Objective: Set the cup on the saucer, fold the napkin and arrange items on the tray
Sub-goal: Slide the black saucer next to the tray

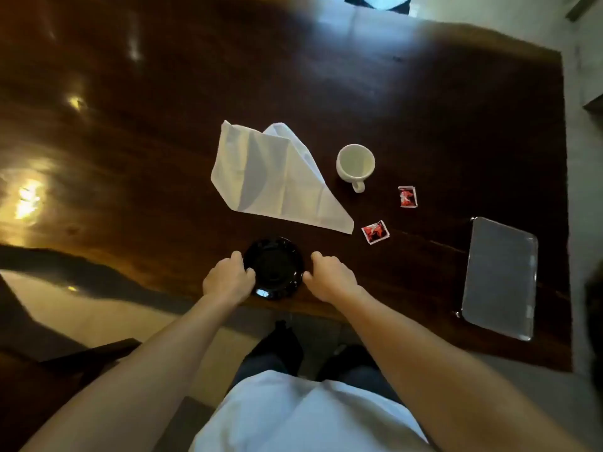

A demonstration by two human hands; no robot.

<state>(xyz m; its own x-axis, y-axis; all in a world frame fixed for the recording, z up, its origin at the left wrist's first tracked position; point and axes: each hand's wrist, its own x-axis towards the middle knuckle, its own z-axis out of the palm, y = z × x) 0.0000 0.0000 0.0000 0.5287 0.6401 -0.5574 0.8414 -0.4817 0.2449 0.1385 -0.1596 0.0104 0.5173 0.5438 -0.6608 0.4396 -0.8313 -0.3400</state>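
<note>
Both hands are down at the near edge of the dark wooden desk (359, 76), one on each side of the black saucer (273, 268). The left hand (228, 282) curls round the saucer's left rim, fingers bent against it, thumb up at the far side; that grip looks clamped on the rim. The right hand (329, 278) sits at the right rim, thumb raised, fingers tucked toward the edge. Whether that grip is actually pinching the saucer or only resting against it, I cannot tell from here.

Beyond the saucer lies the white napkin (274, 181), spread loose and partly doubled over itself, one corner pointing toward the right. Just to its right stands the white cup (355, 164), upright on the bare desk, handle turned toward the person, well apart from the saucer. Two small red packets sit to the right: one packet (376, 232) beside the napkin's pointed corner, the other packet (408, 196) farther out, near the cup. Over at the right edge of the desk rests the silvery tray (499, 275), nothing on it, well apart from everything else.
</note>
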